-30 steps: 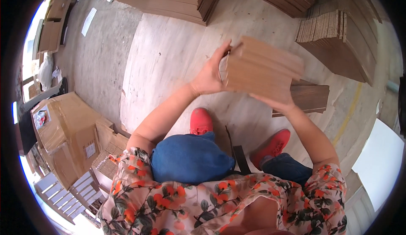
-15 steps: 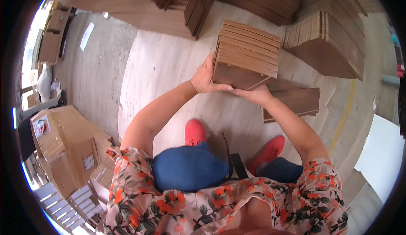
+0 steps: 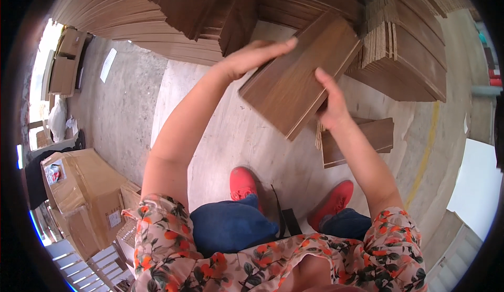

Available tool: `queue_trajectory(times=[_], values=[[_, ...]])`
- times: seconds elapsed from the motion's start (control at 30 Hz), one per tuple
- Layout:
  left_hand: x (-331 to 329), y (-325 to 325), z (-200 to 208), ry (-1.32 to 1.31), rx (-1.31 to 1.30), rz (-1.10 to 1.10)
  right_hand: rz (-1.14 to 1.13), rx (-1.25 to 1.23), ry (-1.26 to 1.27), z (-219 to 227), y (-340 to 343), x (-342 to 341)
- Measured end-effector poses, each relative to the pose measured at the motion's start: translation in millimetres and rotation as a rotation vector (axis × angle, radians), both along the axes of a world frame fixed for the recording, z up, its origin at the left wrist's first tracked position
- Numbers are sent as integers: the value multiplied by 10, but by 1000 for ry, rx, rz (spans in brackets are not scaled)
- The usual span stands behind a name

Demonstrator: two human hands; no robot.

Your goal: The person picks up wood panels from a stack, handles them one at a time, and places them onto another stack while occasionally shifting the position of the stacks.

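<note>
Both my hands hold a stack of brown wood-grain boards (image 3: 302, 76), tilted so that the broad face of the top board shows. Along its upper left edge lies my left hand (image 3: 257, 58), a little blurred, one digit stretched onto the face and the rest partly hidden. My right hand (image 3: 333, 103) grips the lower right side, thumb on the face and fingers hidden underneath. Just below my right hand, a few similar boards (image 3: 362, 139) lie on the pale surface by my right forearm.
A tall row of boards (image 3: 404, 55) stands at the far right, and more stacked boards (image 3: 173, 8) fill the far side. At the left sits a taped cardboard box (image 3: 86, 197). A white sheet (image 3: 478, 181) lies at the right. My red shoes (image 3: 244, 184) are below.
The stack has turned from showing its board edges to showing a broad face, and moved slightly farther away. My left hand slid up its left side; my right hand moved onto its right side.
</note>
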State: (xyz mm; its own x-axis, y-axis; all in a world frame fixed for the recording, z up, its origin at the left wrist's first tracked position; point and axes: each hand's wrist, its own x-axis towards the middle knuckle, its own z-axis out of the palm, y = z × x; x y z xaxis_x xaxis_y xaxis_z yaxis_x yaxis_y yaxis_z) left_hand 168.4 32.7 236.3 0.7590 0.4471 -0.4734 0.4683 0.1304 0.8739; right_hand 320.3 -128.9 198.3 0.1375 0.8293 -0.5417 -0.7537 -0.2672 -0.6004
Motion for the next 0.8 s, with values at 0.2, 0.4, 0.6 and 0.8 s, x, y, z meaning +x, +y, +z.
queue_trajectory(times=[0.2, 0.4, 0.6, 0.8], values=[[-553, -117, -493, -575, -540, 352, -298, 17, -90, 229, 721, 197], [-869, -542, -922, -430, -718, 672, -399, 45, -19, 76, 1564, 366], [-1089, -616, -1006, -409, -749, 743, -457, -9, -140, 110, 2187, 493], [-1192, -616, -1127, -361, -740, 814, -386, -48, -196, 60, 2508, 507]])
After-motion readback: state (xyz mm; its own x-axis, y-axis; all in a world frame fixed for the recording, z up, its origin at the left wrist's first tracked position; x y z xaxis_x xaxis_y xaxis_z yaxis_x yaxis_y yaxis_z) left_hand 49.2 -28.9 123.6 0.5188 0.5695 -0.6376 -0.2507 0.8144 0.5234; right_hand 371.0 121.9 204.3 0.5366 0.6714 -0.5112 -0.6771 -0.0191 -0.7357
